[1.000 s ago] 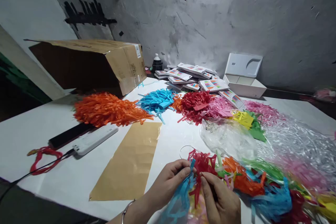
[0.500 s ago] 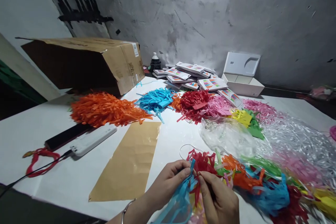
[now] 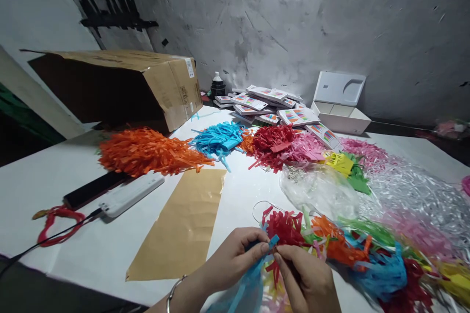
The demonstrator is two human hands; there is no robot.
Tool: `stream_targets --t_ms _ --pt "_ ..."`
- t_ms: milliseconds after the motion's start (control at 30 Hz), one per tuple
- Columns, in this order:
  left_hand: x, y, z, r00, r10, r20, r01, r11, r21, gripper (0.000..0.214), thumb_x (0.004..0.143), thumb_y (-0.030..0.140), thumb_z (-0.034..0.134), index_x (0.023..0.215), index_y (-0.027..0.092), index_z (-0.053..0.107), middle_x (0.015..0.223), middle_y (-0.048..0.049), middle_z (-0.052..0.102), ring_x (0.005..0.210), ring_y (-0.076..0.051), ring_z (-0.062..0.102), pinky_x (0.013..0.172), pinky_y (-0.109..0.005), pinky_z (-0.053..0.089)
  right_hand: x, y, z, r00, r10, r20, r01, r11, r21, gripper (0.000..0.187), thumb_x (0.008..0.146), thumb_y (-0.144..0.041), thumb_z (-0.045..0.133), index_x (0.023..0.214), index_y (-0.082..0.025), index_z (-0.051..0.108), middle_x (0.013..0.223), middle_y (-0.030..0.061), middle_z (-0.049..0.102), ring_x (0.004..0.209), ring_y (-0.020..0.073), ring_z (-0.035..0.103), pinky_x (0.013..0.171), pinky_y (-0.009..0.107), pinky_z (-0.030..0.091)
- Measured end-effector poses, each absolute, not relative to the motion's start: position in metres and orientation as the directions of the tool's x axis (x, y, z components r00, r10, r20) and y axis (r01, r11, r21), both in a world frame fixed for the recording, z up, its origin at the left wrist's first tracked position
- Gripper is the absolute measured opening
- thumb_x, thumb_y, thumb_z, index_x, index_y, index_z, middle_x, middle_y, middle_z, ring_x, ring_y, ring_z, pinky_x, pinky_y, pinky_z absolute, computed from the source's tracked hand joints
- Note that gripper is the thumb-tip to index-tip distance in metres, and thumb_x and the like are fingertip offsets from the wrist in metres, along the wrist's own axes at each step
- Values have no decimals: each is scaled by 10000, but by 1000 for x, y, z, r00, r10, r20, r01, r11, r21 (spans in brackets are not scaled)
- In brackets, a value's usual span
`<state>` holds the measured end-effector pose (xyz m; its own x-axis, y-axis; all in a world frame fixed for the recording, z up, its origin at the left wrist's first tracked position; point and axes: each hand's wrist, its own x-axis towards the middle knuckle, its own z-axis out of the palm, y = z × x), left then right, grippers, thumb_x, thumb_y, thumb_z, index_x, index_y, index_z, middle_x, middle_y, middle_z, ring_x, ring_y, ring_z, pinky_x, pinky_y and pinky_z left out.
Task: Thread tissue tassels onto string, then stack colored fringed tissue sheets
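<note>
Low in the view, my left hand (image 3: 240, 257) is closed on a blue tissue-paper tassel (image 3: 242, 293), whose strips hang down below it. The top end of the tassel pokes out beyond the thumb. Close beside it, my right hand (image 3: 306, 274) pinches at the same spot with thumb and forefinger; what lies between these fingertips is too small to make out. Just beyond the hands is a red tassel (image 3: 284, 227), part of a multicoloured tassel garland that runs right through an orange tassel (image 3: 340, 242) and another blue tassel (image 3: 384, 271). A thin string loops above the red one.
Across the table lie heaps of orange strips (image 3: 147, 151), blue strips (image 3: 218, 138) and red strips (image 3: 273, 142). A clear plastic bag (image 3: 317, 190) and silver tinsel (image 3: 422, 195) are at right. Behind stand a cardboard box (image 3: 179, 90) and a white box (image 3: 341, 117). Brown paper (image 3: 179, 230) and a white power bank (image 3: 132, 195) lie left.
The blue tassel's top end has tipped down to the right, toward my right fingertips. Both hands have sunk slightly and stay close together.
</note>
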<state>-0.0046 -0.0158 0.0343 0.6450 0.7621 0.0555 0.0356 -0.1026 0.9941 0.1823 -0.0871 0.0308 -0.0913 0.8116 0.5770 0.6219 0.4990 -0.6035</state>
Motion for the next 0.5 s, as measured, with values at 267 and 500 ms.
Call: stream_targets --t_ms 267,500 --pt "-10 -22 43 669 727 155 152 -338 929 270 995 328 502 849 168 662 768 -17 638 707 -139 547 677 -235 407 167 -84 27 45 998 -34 -7 -34 -999 407 878 -517 698 1121 -191 692 583 -11 645 391 91 516 385 175 403" --pt "-10 -28 33 669 633 390 307 -713 631 217 1001 219 445 900 179 633 815 -77 667 747 -193 576 666 -278 415 162 -76 25 87 996 -13 79 -20 -997 403 864 -577 678 843 -175 711 592 5 620 457 107 528 430 196 424"
